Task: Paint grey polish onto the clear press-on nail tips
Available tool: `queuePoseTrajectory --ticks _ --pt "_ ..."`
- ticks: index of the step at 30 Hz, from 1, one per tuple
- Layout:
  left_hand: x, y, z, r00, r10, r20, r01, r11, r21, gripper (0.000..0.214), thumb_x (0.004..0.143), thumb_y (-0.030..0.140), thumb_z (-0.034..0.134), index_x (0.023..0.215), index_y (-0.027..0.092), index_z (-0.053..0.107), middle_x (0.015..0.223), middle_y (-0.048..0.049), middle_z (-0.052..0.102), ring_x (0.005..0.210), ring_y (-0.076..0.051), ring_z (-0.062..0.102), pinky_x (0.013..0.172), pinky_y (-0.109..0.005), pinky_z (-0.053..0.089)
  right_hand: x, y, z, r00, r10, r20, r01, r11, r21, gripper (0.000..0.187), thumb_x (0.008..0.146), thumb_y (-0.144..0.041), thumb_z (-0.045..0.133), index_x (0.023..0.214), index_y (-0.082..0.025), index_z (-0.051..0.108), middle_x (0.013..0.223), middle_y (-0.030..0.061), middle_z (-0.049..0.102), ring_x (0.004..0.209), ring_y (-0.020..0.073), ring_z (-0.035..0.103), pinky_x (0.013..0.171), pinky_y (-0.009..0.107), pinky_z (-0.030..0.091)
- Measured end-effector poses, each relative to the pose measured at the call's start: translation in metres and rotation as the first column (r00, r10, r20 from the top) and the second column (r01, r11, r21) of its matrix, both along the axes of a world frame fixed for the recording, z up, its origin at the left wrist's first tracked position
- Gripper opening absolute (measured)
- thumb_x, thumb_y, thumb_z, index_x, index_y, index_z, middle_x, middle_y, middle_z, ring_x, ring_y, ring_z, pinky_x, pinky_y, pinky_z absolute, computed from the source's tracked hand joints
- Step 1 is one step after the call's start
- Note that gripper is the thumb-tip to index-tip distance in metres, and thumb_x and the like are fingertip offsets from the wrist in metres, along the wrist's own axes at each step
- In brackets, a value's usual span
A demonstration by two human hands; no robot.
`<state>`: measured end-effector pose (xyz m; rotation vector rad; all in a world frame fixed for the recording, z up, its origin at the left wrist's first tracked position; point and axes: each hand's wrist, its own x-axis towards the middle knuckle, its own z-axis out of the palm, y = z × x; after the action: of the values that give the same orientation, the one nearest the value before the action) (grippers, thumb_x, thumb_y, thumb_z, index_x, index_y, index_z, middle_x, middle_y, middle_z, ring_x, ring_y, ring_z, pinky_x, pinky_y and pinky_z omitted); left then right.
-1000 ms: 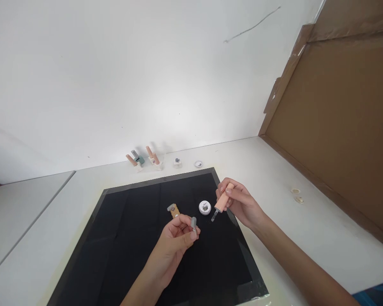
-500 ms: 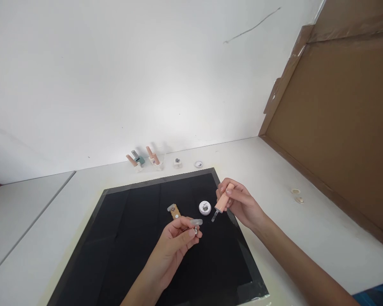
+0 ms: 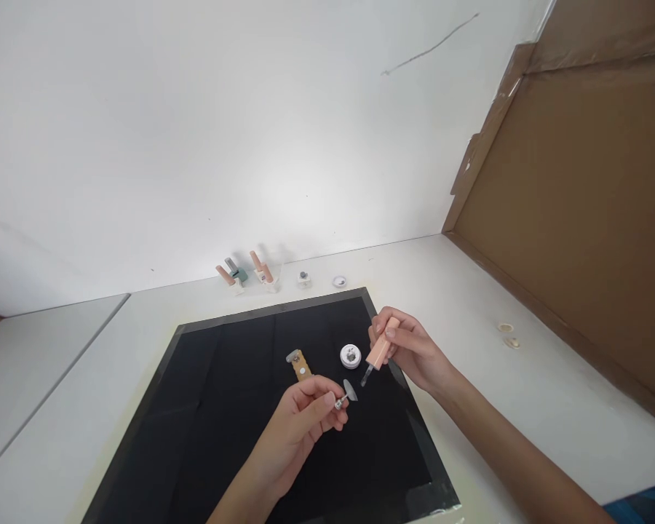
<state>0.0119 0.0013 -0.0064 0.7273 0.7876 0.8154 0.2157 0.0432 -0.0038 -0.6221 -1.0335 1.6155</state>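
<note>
Between thumb and fingers, my left hand [image 3: 308,422] pinches a small metal nail stand [image 3: 338,403] with a pale false nail [image 3: 350,391] on its end, tilted to the right. My right hand [image 3: 407,346] grips the peach cap of a nail polish brush [image 3: 380,351]. Its wet-looking bristles point down and left, a short way from the false nail and apart from it. Just beyond my left hand lies a tan holder [image 3: 300,365] with another false nail [image 3: 293,356] at its far end. A round white pot [image 3: 350,356] with grey contents stands between the holder and the brush.
Several nail polish bottles [image 3: 237,287] stand along the wall, with a small clear bottle [image 3: 304,279] and a round lid [image 3: 339,281] to their right. A black mat [image 3: 223,422] covers the table under my hands. Cardboard [image 3: 568,218] rises at right, near two small cream pieces [image 3: 511,342].
My left hand has turned the nail stand, so the false nail now leans right toward the brush instead of lying level. The brush has dipped slightly.
</note>
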Motion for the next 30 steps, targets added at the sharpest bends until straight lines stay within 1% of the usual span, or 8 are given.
queuePoseTrajectory --ticks 7,11,15,20,23,30 --pt "0.0021 -0.0010 0.0036 1.000 -0.023 -0.019 0.023 0.999 0.024 0.011 0.074 0.025 0.071 0.071 0.015 0.070 0.073 -0.0022 0.061 0.061 -0.009 0.055 0.061 -0.021 0.044 -0.0001 0.0003 -0.0031 0.998 0.050 0.022 -0.051 0.998 0.037 0.017 0.078 -0.032 0.066 0.074 -0.017 0.058 0.058 -0.0023 0.050 0.051 0.0105 0.044 0.049 0.023 0.036" --pt "0.0018 -0.0020 0.0034 0.999 -0.024 -0.030 0.025 0.999 0.035 0.011 0.073 0.026 0.071 0.072 0.015 0.071 0.075 -0.0026 0.061 0.063 -0.009 0.055 0.063 -0.021 0.045 0.0001 -0.0002 -0.0038 0.998 0.062 0.019 -0.063 0.997 0.051 0.017 0.079 -0.031 0.066 0.074 -0.017 0.057 0.058 -0.0024 0.050 0.051 0.0101 0.045 0.048 0.023 0.035" --pt "0.0013 -0.0015 0.0031 1.000 -0.016 -0.018 0.016 1.000 0.014 0.013 0.072 0.027 0.073 0.074 0.014 0.072 0.073 -0.0034 0.062 0.064 -0.010 0.056 0.064 -0.021 0.046 0.0004 -0.0008 -0.0031 0.998 0.067 0.021 -0.068 0.996 0.055 0.018 0.078 -0.032 0.066 0.074 -0.017 0.057 0.057 -0.0027 0.049 0.051 0.0106 0.044 0.049 0.023 0.034" --pt "0.0003 -0.0003 0.0038 1.000 -0.029 -0.012 0.029 0.999 0.016 0.013 0.067 0.022 0.077 0.076 0.015 0.073 0.073 -0.0029 0.064 0.065 -0.009 0.056 0.065 -0.020 0.045 -0.0001 -0.0005 -0.0038 0.997 0.076 0.031 -0.078 0.994 0.070 0.019 0.077 -0.033 0.067 0.074 -0.017 0.058 0.058 -0.0028 0.049 0.051 0.0104 0.044 0.048 0.023 0.031" --pt "0.0001 -0.0002 0.0047 0.999 -0.031 -0.022 0.032 0.999 0.015 0.011 0.067 0.022 0.076 0.076 0.015 0.073 0.073 -0.0029 0.064 0.064 -0.009 0.055 0.064 -0.020 0.045 -0.0004 -0.0007 -0.0042 0.994 0.096 0.045 -0.100 0.990 0.096 0.019 0.077 -0.033 0.068 0.074 -0.017 0.058 0.059 -0.0030 0.047 0.051 0.0102 0.043 0.048 0.023 0.030" --pt "-0.0002 -0.0009 0.0040 0.999 -0.036 -0.014 0.037 0.999 0.035 0.010 0.068 0.022 0.076 0.075 0.015 0.074 0.073 -0.0013 0.061 0.063 -0.008 0.055 0.062 -0.019 0.044 -0.0012 -0.0026 -0.0016 0.988 0.144 0.062 -0.151 0.980 0.130 0.020 0.074 -0.032 0.071 0.072 -0.016 0.059 0.062 -0.0023 0.048 0.052 0.0094 0.042 0.050 0.023 0.033"
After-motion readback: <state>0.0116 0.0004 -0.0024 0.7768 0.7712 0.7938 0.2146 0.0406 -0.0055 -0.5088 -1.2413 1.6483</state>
